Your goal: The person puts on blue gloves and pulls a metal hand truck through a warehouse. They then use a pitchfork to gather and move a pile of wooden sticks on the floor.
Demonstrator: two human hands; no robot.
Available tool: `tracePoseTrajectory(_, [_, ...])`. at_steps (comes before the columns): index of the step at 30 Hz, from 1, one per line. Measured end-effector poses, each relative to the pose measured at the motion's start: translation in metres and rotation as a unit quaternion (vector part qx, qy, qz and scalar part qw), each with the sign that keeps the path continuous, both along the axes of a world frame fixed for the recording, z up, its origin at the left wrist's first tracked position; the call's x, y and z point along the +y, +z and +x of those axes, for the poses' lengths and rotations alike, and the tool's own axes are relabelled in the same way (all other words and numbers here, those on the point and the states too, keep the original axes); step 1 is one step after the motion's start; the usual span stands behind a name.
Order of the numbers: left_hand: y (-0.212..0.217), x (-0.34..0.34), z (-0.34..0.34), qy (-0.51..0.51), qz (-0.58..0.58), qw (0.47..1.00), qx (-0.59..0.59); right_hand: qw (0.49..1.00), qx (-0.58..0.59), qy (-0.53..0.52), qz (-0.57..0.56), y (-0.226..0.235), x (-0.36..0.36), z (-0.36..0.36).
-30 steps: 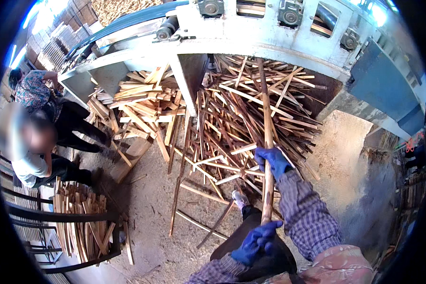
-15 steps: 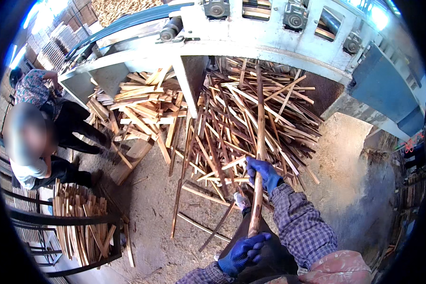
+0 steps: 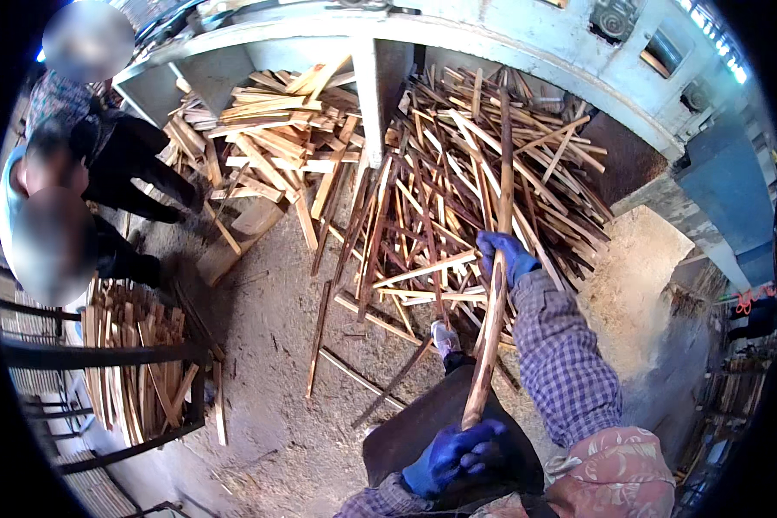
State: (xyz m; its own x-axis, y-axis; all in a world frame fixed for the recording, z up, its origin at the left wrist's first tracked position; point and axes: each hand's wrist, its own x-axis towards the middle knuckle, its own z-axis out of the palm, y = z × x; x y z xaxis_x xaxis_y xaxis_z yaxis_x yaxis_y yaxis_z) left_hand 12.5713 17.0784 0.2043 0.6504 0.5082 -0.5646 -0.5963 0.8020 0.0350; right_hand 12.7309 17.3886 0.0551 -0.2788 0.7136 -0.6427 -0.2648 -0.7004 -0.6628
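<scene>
A long, slightly crooked wooden pole (image 3: 495,324) with patchy bark slants up and away in front of me. Partway along it, my right hand (image 3: 508,258), in a blue glove, is closed around the wood. My left hand (image 3: 457,456), also blue-gloved, is curled at the pole's near end, and its fingers hide the tip. The far end of the pole lies over a large heap of thin wood strips (image 3: 432,216).
A pale machine frame (image 3: 527,52) spans the back, with a second pile of boards (image 3: 272,142) under its left side. Sawdust (image 3: 634,250) is heaped at right. Two people are at far left, near a metal rack (image 3: 112,356) of upright strips. Loose strips (image 3: 358,375) lie on the floor.
My view has tilted down and shifted, so the heap and machine appear higher. Both hands stay on the pole. At left, the two people have changed posture.
</scene>
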Motion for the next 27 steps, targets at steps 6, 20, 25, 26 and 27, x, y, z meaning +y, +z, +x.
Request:
tracePoseTrajectory(6, [-0.007,-0.152,-0.071,0.036,0.011,0.999,-0.038,0.994,-0.049,0.034,0.096,0.057,-0.146,-0.088])
tracePoseTrajectory(20, [0.093,-0.251,-0.133,-0.006,0.049,0.981,0.186,0.997,-0.072,-0.030,-0.004,0.100,-0.266,-0.139])
tracePoseTrajectory(25, [0.076,-0.192,-0.122,-0.052,-0.015,0.978,0.199,0.992,-0.105,-0.042,0.062,0.051,-0.169,-0.105])
tracePoseTrajectory(26, [0.074,-0.176,-0.118,-0.060,-0.014,0.973,0.222,0.982,-0.130,-0.082,0.107,0.040,-0.146,-0.110])
tracePoseTrajectory(27, [0.073,-0.161,-0.112,-0.080,-0.006,0.968,0.238,0.975,-0.126,-0.095,0.155,0.006,-0.120,-0.092])
